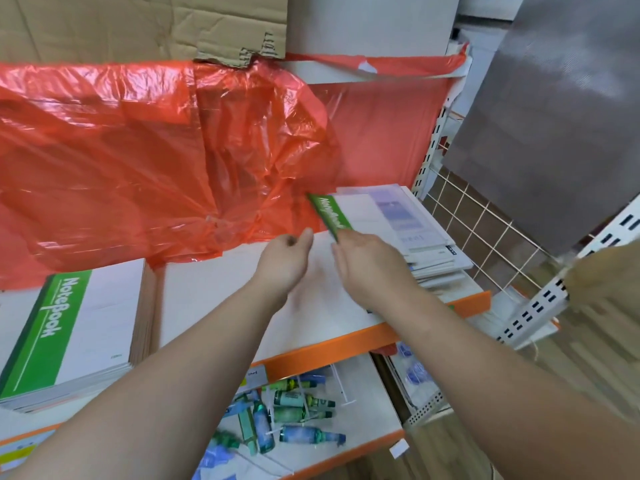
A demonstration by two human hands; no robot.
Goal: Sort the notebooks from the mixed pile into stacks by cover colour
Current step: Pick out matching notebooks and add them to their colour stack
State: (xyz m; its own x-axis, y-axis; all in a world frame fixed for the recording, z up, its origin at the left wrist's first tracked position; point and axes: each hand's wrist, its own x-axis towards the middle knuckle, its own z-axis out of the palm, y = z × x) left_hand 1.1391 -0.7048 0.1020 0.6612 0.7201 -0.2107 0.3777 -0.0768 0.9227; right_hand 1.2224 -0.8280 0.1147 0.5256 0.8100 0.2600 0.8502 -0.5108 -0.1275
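One view to report, the head view. Your right hand [367, 261] has its fingers closed on the near corner of a green-banded notebook [330, 213], which sits tilted at the left edge of the mixed pile [426, 237] at the right end of the shelf [221, 299]. Your left hand [284, 259] hovers just beside it, fingers loosely curled with nothing seen in them. Risks, as judged: a single-corner grip may let the cover bend or slip in transit. Dragging rather than lifting could shift the fanned notebooks beneath toward the shelf's right edge. The red plastic sheet [156, 150] draped over the back of the shelf could snag the notebook on its way across. Count: two hands, one notebook in hand, one green stack [62, 327] at the left, one mixed pile. The notebooks within each cannot be counted.
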